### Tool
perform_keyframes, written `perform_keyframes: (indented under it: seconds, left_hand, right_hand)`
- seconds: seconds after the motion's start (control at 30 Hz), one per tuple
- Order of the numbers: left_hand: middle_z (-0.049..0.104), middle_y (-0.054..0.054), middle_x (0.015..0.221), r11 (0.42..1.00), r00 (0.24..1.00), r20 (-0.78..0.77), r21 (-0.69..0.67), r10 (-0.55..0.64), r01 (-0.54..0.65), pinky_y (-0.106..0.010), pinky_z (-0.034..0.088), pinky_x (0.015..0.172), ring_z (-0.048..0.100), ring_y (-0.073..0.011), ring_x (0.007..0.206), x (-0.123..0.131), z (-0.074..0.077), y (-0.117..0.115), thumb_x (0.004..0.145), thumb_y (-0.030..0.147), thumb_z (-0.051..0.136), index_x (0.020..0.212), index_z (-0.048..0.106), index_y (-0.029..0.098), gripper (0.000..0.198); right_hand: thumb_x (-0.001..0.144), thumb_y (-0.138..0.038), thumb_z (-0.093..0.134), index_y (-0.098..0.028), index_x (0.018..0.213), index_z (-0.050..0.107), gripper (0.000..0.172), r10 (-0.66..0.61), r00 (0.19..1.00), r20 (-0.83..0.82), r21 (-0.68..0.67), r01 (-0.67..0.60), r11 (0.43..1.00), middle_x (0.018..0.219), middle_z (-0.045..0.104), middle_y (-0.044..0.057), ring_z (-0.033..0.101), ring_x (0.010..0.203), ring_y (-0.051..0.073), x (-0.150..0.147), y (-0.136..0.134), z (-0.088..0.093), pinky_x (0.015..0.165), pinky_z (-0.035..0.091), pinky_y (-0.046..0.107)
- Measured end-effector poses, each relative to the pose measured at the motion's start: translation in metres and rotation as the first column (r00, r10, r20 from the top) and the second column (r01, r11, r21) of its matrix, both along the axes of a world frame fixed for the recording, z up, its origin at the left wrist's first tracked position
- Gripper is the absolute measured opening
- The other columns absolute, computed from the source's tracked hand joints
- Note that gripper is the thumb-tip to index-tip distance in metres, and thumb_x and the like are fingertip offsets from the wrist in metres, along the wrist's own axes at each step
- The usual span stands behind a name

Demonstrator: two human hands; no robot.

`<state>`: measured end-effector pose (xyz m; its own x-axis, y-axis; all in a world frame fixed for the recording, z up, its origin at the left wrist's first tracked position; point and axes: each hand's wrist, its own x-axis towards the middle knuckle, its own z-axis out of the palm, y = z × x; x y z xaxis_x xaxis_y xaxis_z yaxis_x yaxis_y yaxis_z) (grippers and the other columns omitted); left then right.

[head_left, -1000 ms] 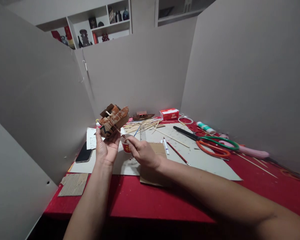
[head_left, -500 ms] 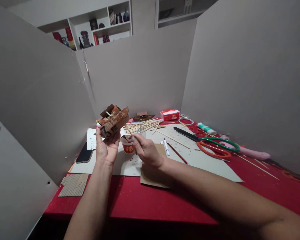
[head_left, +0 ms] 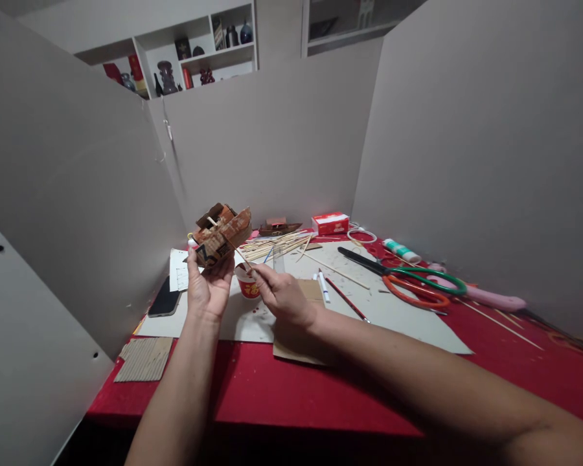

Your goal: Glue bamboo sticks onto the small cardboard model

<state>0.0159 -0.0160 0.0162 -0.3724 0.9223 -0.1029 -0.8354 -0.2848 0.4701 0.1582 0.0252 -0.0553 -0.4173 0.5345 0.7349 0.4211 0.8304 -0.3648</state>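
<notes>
My left hand (head_left: pixel 208 288) grips a cardboard model boat (head_left: pixel 223 237) from below. Patchy brown paint covers part of its hull, while a black "3" shows on the bare cardboard. Pinched in my right hand (head_left: pixel 284 292) is a thin brush-like stick (head_left: pixel 240 254); its far end meets the side of the hull. Whether that end has bristles is too small to tell. Between and below the hands stands a red and white paper cup (head_left: pixel 249 287) with brown smears inside the rim, partly covered by my right fingers.
Behind lie bamboo sticks (head_left: pixel 276 246), another brown boat (head_left: pixel 278 226) and a red box (head_left: pixel 330 223). Large scissors (head_left: pixel 386 268), a pencil (head_left: pixel 346 299) and a white marker (head_left: pixel 323 287) are on the right. A phone (head_left: pixel 164 298) and corrugated cardboard (head_left: pixel 144 360) sit left. Grey panels enclose the table.
My right hand has lowered slightly, and the stick's end has moved from over the cup up to the boat's hull. The left hand and boat have barely shifted.
</notes>
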Motion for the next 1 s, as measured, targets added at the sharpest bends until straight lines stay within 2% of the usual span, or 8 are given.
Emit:
perform_keyframes:
  seconds: [0.17,0.23,0.4,0.6,0.7,0.87,1.0]
  left_hand:
    - [0.071,-0.014,0.097,1.000,1.000,0.023,0.018,-0.004,0.003,-0.033,0.062,0.079,0.073,-0.0217,0.086,0.000,-0.001,0.001,0.093,0.046,0.058,0.121,0.055,0.009,0.047]
    - [0.071,-0.015,0.098,1.000,1.000,0.024,0.024,-0.006,0.005,-0.033,0.062,0.081,0.073,-0.0225,0.088,-0.001,-0.002,0.002,0.092,0.046,0.059,0.121,0.055,0.009,0.048]
    - [0.071,-0.019,0.101,1.000,1.000,0.013,0.011,-0.022,0.022,-0.033,0.062,0.080,0.072,-0.0245,0.092,-0.005,-0.002,0.001,0.092,0.050,0.057,0.125,0.053,0.007,0.055]
    - [0.070,-0.018,0.102,1.000,0.999,0.040,0.012,0.004,-0.005,-0.035,0.063,0.079,0.072,-0.0260,0.096,-0.007,0.000,0.001,0.091,0.053,0.056,0.126,0.051,0.009,0.056]
    - [0.070,-0.017,0.101,1.000,0.999,0.043,0.010,0.000,0.000,-0.036,0.063,0.078,0.072,-0.0262,0.095,-0.006,0.000,0.001,0.091,0.053,0.056,0.126,0.052,0.009,0.056]
    - [0.070,-0.019,0.099,1.000,0.999,0.039,-0.013,-0.019,0.019,-0.034,0.063,0.076,0.073,-0.0247,0.089,-0.006,0.001,0.000,0.092,0.056,0.053,0.127,0.051,0.007,0.060]
    - [0.070,-0.019,0.098,0.999,0.999,0.033,-0.024,-0.025,0.026,-0.033,0.063,0.076,0.073,-0.0255,0.090,-0.005,0.002,-0.001,0.092,0.057,0.052,0.127,0.052,0.007,0.061]
  right_hand:
    - [0.103,-0.032,0.036,-0.021,0.104,0.063,0.029,0.056,0.992,0.113,0.011,-0.057,0.998,0.079,0.071,0.004,0.064,0.063,0.016,-0.003,-0.001,-0.003,0.060,0.040,0.024]
    - [0.103,-0.032,0.036,-0.022,0.105,0.063,0.029,0.061,0.993,0.100,0.016,-0.063,0.998,0.082,0.071,0.004,0.065,0.065,0.015,-0.004,-0.001,-0.004,0.061,0.041,0.024]
    - [0.102,-0.034,0.038,-0.021,0.111,0.063,0.030,0.017,0.996,-0.086,0.017,-0.016,1.000,0.088,0.074,0.007,0.068,0.066,0.017,0.004,0.008,0.000,0.061,0.045,0.026]
    - [0.102,-0.033,0.038,-0.021,0.110,0.062,0.028,0.055,0.963,-0.263,-0.004,-0.058,0.998,0.090,0.073,0.007,0.069,0.072,0.017,0.009,0.012,0.006,0.065,0.050,0.027]
    - [0.102,-0.032,0.037,-0.021,0.110,0.063,0.029,0.035,0.971,-0.236,0.006,-0.035,0.999,0.088,0.073,0.007,0.069,0.070,0.018,0.008,0.012,0.004,0.064,0.050,0.027]
    - [0.101,-0.032,0.041,-0.023,0.119,0.063,0.030,-0.011,0.998,-0.069,0.066,0.016,0.998,0.095,0.077,0.006,0.071,0.068,0.018,0.006,0.013,-0.004,0.061,0.049,0.026]
    - [0.102,-0.031,0.040,-0.025,0.120,0.064,0.031,-0.063,0.993,-0.101,0.069,0.070,0.995,0.099,0.077,0.006,0.073,0.075,0.019,0.010,0.019,0.000,0.066,0.052,0.026]
